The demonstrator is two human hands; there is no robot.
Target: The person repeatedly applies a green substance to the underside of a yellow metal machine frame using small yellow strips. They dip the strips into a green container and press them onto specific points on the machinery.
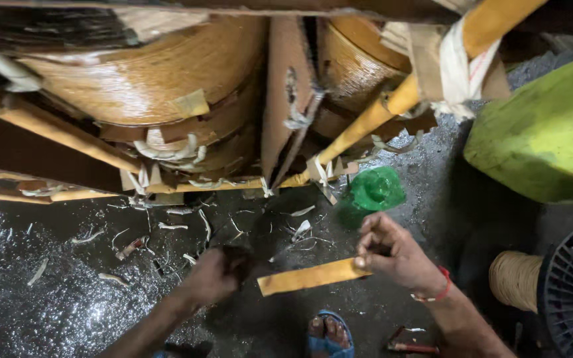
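Observation:
My right hand [392,252] pinches one end of a flat yellow-tan strip [310,276], which reaches left toward my left hand. My left hand [215,275] is closed around a dark object at the strip's other end; what it is I cannot tell. A red band circles my right wrist. Both hands hover above a dark, glittering floor [61,292] strewn with pale shavings [167,227].
Large coils wound with tan strip [160,73] sit in a yellow-wrapped frame [366,119] ahead. A green plastic bottle [374,189] lies on the floor. A lime-green drum [545,132] stands at right, above a black spool of tan strip [552,282]. My foot in a blue sandal [329,335] shows below.

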